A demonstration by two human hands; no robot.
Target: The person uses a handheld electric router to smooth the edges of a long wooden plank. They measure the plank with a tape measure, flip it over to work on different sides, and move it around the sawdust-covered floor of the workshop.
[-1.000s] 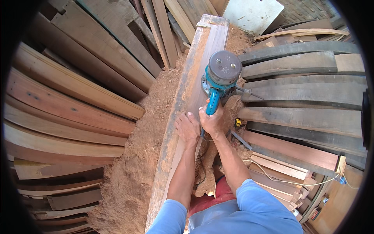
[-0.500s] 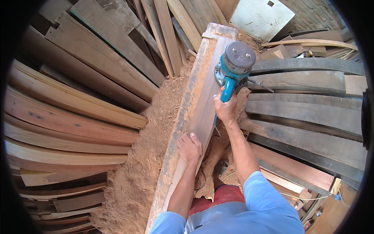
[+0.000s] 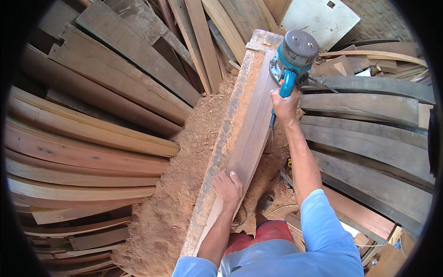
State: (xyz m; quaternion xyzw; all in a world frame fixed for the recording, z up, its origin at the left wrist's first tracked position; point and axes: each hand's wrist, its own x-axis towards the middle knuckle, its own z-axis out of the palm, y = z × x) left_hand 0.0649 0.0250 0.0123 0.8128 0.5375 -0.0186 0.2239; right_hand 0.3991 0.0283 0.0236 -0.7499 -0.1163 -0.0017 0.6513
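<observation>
A long wooden plank (image 3: 251, 124) lies lengthwise in front of me on a sawdust-covered bench beam (image 3: 217, 152). My right hand (image 3: 285, 104) grips the teal handle of a teal and grey electric router (image 3: 293, 57) near the plank's far end, on its right edge. My left hand (image 3: 227, 187) rests flat on the plank's near part, fingers together, pressing it down.
Curved and straight wooden boards (image 3: 87, 138) are stacked on the left, more boards (image 3: 369, 120) on the right. Sawdust (image 3: 180, 184) covers the ground left of the bench. A pale sheet (image 3: 318, 18) leans at the far end. The router's cable hangs below my right wrist.
My right hand has pushed the router farther away along the plank toward its far end. My left hand has stayed pressing on the near part of the plank.
</observation>
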